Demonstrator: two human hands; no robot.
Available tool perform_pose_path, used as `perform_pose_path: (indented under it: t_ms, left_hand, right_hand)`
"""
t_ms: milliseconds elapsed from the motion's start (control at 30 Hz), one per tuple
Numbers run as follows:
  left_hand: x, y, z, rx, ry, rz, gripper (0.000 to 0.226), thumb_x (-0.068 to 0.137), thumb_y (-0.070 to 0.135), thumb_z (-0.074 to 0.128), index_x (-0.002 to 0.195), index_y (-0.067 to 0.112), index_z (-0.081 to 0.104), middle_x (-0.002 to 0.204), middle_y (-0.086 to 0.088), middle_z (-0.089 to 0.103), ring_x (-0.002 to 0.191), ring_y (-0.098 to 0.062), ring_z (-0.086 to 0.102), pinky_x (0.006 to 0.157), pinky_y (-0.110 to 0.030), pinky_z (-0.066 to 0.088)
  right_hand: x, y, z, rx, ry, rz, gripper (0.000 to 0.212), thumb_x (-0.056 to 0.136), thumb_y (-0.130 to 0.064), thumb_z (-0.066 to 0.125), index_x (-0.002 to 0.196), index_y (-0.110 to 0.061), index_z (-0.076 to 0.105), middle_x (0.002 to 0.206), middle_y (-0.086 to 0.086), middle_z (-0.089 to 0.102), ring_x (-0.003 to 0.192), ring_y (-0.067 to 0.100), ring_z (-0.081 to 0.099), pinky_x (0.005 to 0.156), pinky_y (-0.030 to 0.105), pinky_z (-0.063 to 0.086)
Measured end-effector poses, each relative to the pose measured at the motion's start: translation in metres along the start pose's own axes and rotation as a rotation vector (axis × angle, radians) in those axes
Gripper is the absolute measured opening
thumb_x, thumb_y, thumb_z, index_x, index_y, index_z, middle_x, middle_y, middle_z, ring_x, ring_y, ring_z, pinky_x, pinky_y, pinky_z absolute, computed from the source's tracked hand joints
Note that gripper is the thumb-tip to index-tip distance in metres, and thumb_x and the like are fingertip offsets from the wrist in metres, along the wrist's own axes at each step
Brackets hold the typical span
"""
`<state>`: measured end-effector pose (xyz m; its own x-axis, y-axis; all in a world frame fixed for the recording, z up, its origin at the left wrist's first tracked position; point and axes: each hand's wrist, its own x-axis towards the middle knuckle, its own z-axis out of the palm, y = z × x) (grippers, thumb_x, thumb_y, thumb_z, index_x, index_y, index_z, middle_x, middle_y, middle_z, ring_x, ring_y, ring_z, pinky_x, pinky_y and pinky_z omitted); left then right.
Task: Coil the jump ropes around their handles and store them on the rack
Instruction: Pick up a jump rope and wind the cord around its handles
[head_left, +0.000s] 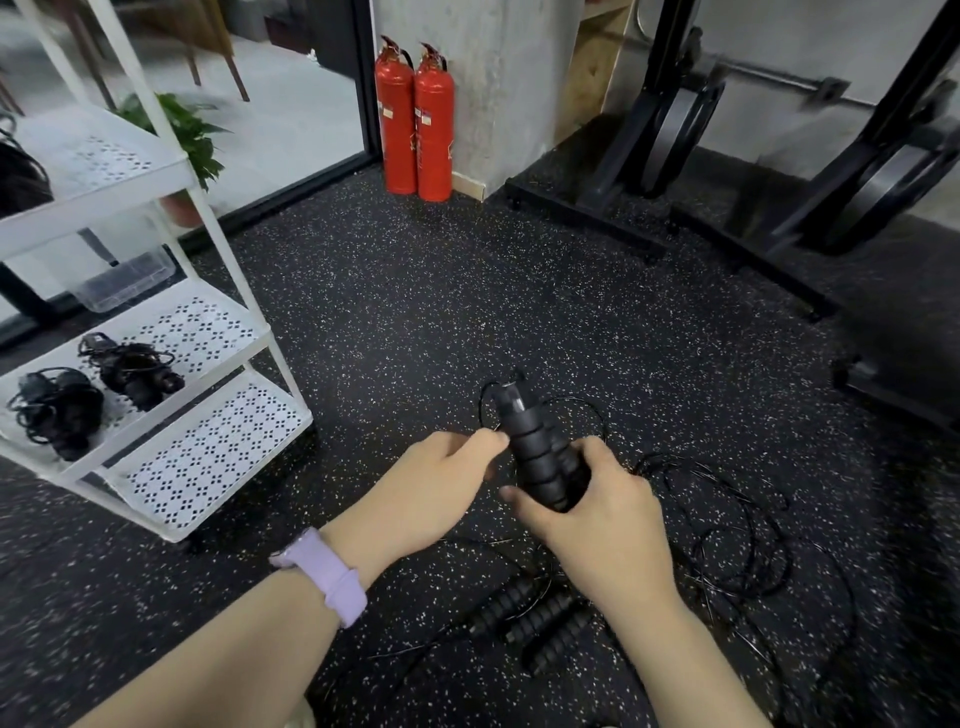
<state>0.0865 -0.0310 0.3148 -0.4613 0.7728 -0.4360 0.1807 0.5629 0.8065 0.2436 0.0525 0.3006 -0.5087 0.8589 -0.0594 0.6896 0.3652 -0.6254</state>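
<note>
A pair of ribbed black handles was held upright over the speckled floor, clamped by the curled fingers and thumb of the right hand; the left hand was seen just left of them with fingers bent inward, though whether the thin rope was pinched could not be told. Three more handles lay on the near floor, partly hidden behind the right wrist, their cords tangled and hard to trace. Two coiled ropes were noted on the middle shelf of the white rack at left, its top cut off.
</note>
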Motion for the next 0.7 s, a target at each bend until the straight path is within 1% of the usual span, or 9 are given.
perform_pose_path:
  t_ms: [100,200,233,333,400,500,567,633,700]
  left_hand:
    - [-0.001,0.004,0.002,-0.021,0.013,0.032,0.049,0.088,0.060,0.043,0.051,0.034,0.062,0.044,0.013,0.046,0.038,-0.004,0.039,0.057,-0.033,0.030]
    - [-0.004,0.004,0.007,-0.035,-0.038,0.053,0.055,0.067,0.080,0.052,0.071,0.028,0.070,0.063,0.007,0.070,0.057,-0.017,0.064,0.063,-0.033,0.044]
    - [-0.005,0.001,0.011,-0.023,-0.025,0.063,0.059,0.066,0.084,0.056,0.078,0.029,0.073,0.072,0.006,0.076,0.066,-0.014,0.070,0.063,-0.028,0.048]
    - [-0.003,-0.007,0.016,-0.047,0.147,0.092,0.054,0.085,0.069,0.065,0.077,0.016,0.074,0.071,-0.001,0.075,0.068,-0.014,0.071,0.056,-0.018,0.047]
    - [0.002,-0.009,0.009,-0.088,0.210,0.122,0.046,0.093,0.054,0.065,0.078,0.012,0.074,0.073,-0.006,0.075,0.069,-0.018,0.070,0.062,-0.024,0.051]
    - [0.005,-0.006,-0.001,-0.188,0.134,0.148,0.040,0.096,0.048,0.063,0.083,0.013,0.076,0.076,-0.006,0.076,0.065,-0.013,0.066,0.067,-0.029,0.047]
    - [0.004,-0.004,-0.003,-0.268,0.025,0.165,0.033,0.098,0.046,0.062,0.077,0.025,0.077,0.059,0.007,0.068,0.053,-0.002,0.057,0.056,-0.021,0.043]
    - [0.002,-0.003,-0.004,-0.341,-0.067,0.153,0.035,0.096,0.052,0.063,0.069,0.034,0.074,0.049,0.015,0.051,0.042,-0.002,0.044,0.043,-0.019,0.033]
    - [0.003,-0.003,-0.007,-0.346,-0.123,0.157,0.041,0.087,0.066,0.061,0.065,0.033,0.070,0.050,0.011,0.041,0.043,-0.008,0.034,0.042,-0.023,0.026]
  right_hand:
    - [-0.005,-0.005,0.008,-0.209,0.054,0.014,0.065,0.067,-0.081,0.071,0.088,-0.032,0.033,0.070,-0.013,0.058,0.066,0.022,0.062,0.059,0.035,0.044]
    - [-0.008,-0.011,0.019,-0.343,0.080,-0.022,0.064,0.071,-0.081,0.063,0.089,-0.034,0.024,0.072,-0.007,0.062,0.071,0.026,0.069,0.058,0.035,0.039]
    - [-0.008,-0.013,0.023,-0.367,0.066,-0.028,0.063,0.073,-0.078,0.062,0.089,-0.035,0.019,0.077,-0.006,0.065,0.073,0.026,0.070,0.058,0.035,0.039]
    - [-0.011,-0.019,0.031,-0.330,0.002,-0.049,0.073,0.071,-0.077,0.069,0.092,-0.035,0.013,0.087,-0.009,0.063,0.078,0.024,0.071,0.059,0.036,0.036]
    - [-0.011,-0.019,0.030,-0.191,-0.057,-0.066,0.073,0.065,-0.082,0.068,0.094,-0.033,0.021,0.079,-0.012,0.057,0.075,0.019,0.069,0.058,0.035,0.038]
    - [-0.006,-0.014,0.021,0.286,-0.193,0.018,0.055,0.067,-0.073,0.075,0.094,-0.033,0.049,0.074,-0.011,0.066,0.065,0.004,0.063,0.056,0.026,0.047]
    - [-0.002,-0.010,0.013,0.478,-0.259,0.016,0.038,0.075,-0.060,0.078,0.092,-0.031,0.061,0.077,-0.014,0.068,0.065,0.001,0.061,0.060,0.022,0.050]
    - [-0.002,-0.008,0.005,0.565,-0.328,-0.020,0.035,0.076,-0.056,0.078,0.095,-0.029,0.066,0.082,-0.007,0.072,0.070,0.006,0.065,0.066,0.027,0.053]
    - [-0.001,-0.007,0.000,0.693,-0.417,-0.009,0.034,0.082,-0.049,0.080,0.104,-0.024,0.069,0.092,0.006,0.077,0.080,0.021,0.074,0.078,0.045,0.059]
